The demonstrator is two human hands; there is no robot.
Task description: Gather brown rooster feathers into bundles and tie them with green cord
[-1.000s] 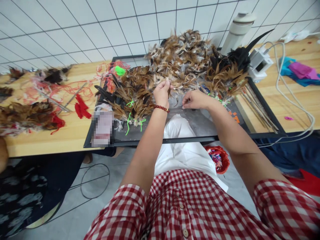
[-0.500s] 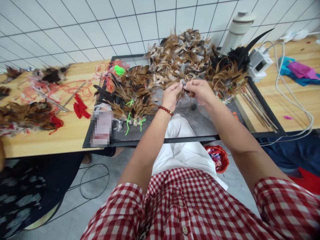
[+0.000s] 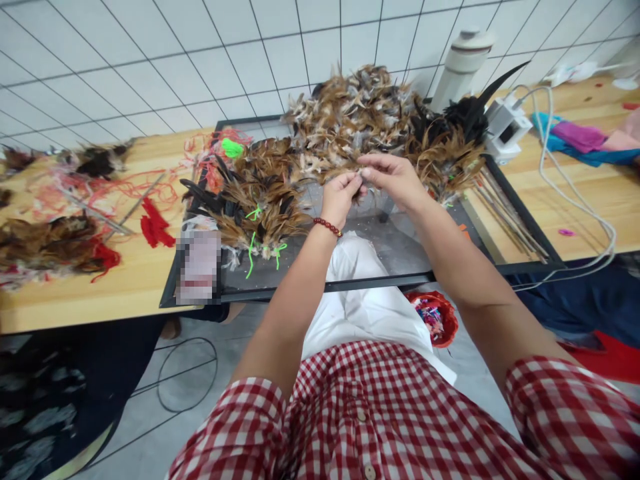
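Above the middle of the framed tray, my left hand (image 3: pixel 340 197), with a bead bracelet at the wrist, pinches a small tuft of feathers (image 3: pixel 360 193). My right hand (image 3: pixel 397 181) meets its fingertips from the right, fingers curved and thumb against the tuft's upper end. Whatever lies between the right fingers is too small to make out. Behind both hands rises a big heap of brown and whitish feathers (image 3: pixel 345 120). To their left lie feather bunches (image 3: pixel 270 200) tied with bright green yarn (image 3: pixel 281 253). Brown and black feathers (image 3: pixel 445 160) lie at the right.
A dark-edged tray (image 3: pixel 300 290) spans the table front, with thin sticks (image 3: pixel 510 213) at its right. A blurred-out flat object (image 3: pixel 199 267) sits at its left corner. A pale flask (image 3: pixel 463 67), a white plug block (image 3: pixel 507 130) and a cable (image 3: pixel 583 207) stand right. A red basket (image 3: pixel 453 327) is below.
The view has shifted slightly. My right hand's index finger has risen and straightened somewhat away from its thumb, while my left hand keeps its pinch.
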